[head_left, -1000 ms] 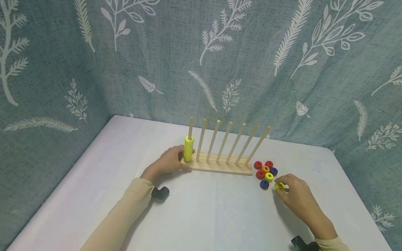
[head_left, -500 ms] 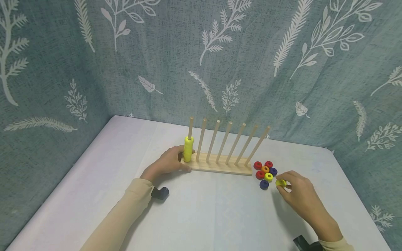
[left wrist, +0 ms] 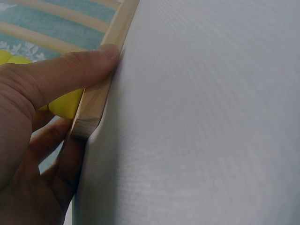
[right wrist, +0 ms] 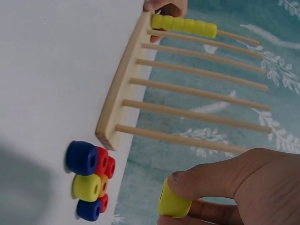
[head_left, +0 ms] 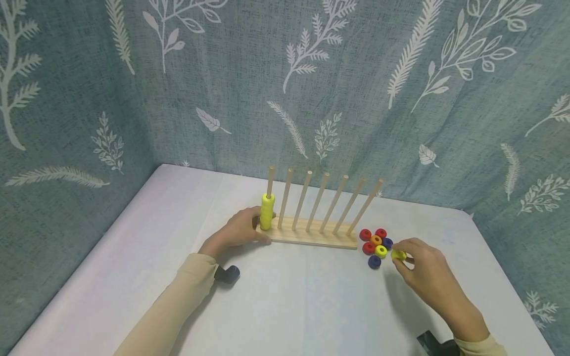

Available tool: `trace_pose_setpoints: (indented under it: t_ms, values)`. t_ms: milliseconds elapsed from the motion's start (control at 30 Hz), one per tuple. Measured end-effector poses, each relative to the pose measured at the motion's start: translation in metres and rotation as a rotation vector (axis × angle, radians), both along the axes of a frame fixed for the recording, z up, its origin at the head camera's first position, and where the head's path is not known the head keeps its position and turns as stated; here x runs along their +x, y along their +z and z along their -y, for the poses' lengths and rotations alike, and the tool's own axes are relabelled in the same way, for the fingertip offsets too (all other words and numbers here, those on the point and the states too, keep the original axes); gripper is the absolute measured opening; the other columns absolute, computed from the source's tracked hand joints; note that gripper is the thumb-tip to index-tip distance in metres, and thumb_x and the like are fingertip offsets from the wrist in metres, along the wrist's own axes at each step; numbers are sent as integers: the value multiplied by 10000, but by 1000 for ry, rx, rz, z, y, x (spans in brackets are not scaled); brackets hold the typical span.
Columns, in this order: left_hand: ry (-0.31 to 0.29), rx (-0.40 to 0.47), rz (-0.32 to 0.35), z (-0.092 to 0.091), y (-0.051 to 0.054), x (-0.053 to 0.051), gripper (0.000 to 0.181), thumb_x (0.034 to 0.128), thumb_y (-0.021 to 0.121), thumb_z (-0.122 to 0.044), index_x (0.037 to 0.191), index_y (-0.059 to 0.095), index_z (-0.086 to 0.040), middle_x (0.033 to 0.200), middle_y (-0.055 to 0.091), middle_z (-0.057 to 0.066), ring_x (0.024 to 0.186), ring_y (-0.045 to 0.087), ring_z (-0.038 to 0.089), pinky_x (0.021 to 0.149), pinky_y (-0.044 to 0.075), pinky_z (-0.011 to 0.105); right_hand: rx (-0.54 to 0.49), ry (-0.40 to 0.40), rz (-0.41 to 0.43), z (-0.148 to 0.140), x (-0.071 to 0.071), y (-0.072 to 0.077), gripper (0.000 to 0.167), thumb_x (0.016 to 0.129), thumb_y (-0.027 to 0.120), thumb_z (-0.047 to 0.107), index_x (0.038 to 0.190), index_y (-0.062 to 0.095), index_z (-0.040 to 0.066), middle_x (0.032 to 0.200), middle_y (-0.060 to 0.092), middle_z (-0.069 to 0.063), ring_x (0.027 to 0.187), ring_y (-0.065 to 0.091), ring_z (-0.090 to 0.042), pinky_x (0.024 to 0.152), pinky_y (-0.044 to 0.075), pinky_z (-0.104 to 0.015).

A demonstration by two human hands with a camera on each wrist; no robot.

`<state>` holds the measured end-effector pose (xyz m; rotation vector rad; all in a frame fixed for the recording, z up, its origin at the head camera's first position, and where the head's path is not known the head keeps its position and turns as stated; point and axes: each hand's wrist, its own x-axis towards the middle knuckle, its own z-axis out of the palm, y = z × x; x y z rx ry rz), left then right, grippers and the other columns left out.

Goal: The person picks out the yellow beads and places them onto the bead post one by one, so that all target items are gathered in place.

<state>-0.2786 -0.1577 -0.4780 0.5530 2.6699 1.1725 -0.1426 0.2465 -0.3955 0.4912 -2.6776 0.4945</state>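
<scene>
My left hand (head_left: 238,229) grips the left end of a wooden peg rack (head_left: 313,239), thumb on its front edge and fingers behind. In the left wrist view the thumb lies along the base (left wrist: 96,101). Several yellow beads form a stack (head_left: 267,212) on the leftmost peg; the other pegs are bare. Off the table at the right, my right hand (head_left: 429,272) pinches a single yellow bead (right wrist: 173,201) between thumb and fingers. Beside it lies a cluster of loose beads: red (head_left: 365,234), orange (head_left: 376,240), blue (head_left: 374,262) and yellow (head_left: 380,251).
The rack stands on a white table (head_left: 276,306), its pegs leaning slightly rightward in the head view. Behind the table hangs a teal leaf-patterned cloth (head_left: 249,84). Loose beads sit just off the rack's right end. Dark wrist mounts (head_left: 228,274) show at both sleeves.
My right hand has risen slightly and shifted away from me with the yellow bead, which has tilted in the fingers. The left hand, the rack and the loose beads stay put.
</scene>
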Motion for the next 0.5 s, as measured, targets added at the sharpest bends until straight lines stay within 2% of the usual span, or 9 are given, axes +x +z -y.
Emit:
trace_pose_setpoints:
  t_ms: [500]
  values:
    - [-7, 9, 4, 0, -1, 0, 704, 691, 919, -240, 1328, 630, -154, 1110, 645, -3, 971, 557, 219, 896, 463, 451, 16, 45, -79, 13, 1, 25, 329, 670, 847, -114, 948, 733, 21, 946, 698, -81, 826, 698, -271, 656, 599, -436]
